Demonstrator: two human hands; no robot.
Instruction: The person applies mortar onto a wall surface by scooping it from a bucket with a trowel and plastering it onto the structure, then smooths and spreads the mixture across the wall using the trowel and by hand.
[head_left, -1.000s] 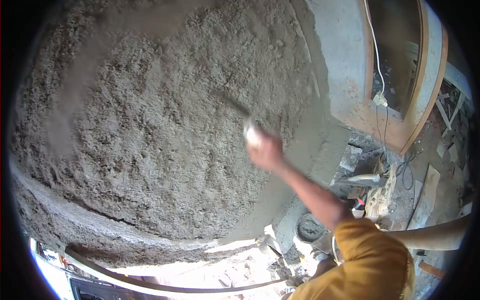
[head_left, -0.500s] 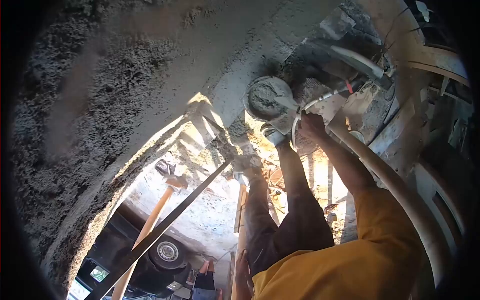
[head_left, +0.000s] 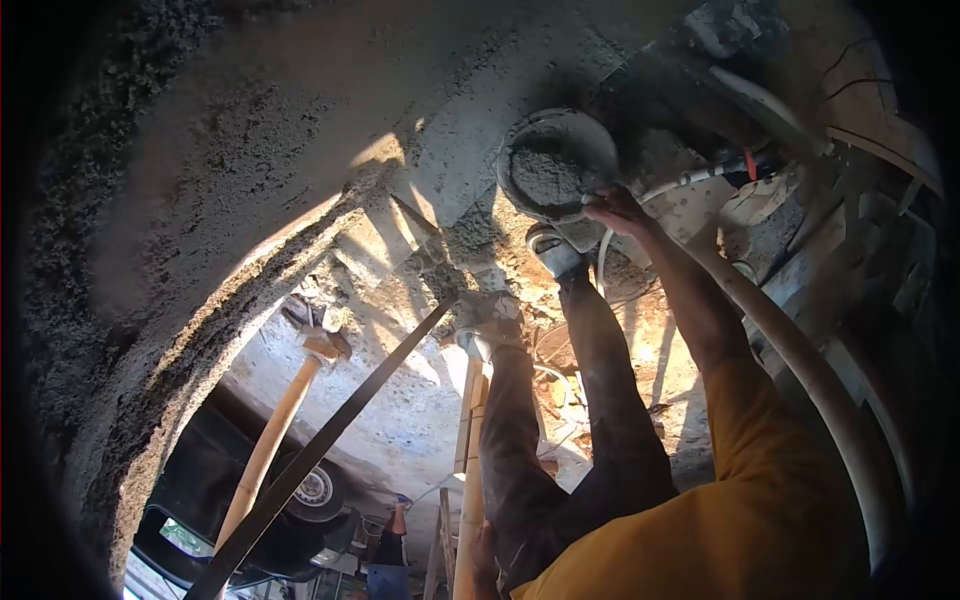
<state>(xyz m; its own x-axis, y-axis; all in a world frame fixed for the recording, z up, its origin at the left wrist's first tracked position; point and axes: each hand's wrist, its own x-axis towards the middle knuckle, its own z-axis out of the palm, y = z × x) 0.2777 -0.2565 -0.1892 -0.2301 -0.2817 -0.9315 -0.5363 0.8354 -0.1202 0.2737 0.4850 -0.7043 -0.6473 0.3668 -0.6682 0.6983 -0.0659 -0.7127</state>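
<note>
My right hand (head_left: 614, 208) is closed at the lower right rim of a round bucket (head_left: 507, 172). Grey wet mortar (head_left: 545, 178) lies inside the bucket. What the fingers hold there is too dark to make out, and no trowel blade can be told apart. Low in the view, my left hand (head_left: 484, 552) is closed against an upright wooden pole (head_left: 467, 500), partly in shadow beside my leg.
Rough plaster (head_left: 230, 150) covers the surface at the upper left. A dark bar (head_left: 340, 425) and a wooden post (head_left: 268, 450) slant at the lower left, before a dark vehicle (head_left: 190, 470). A thick pale pole (head_left: 800, 370) curves on the right. Another person (head_left: 388, 550) is far below.
The view has swung down from the plastered surface to the ground. My right hand, earlier holding a trowel at the plaster, came down to the bucket and is now at its rim.
</note>
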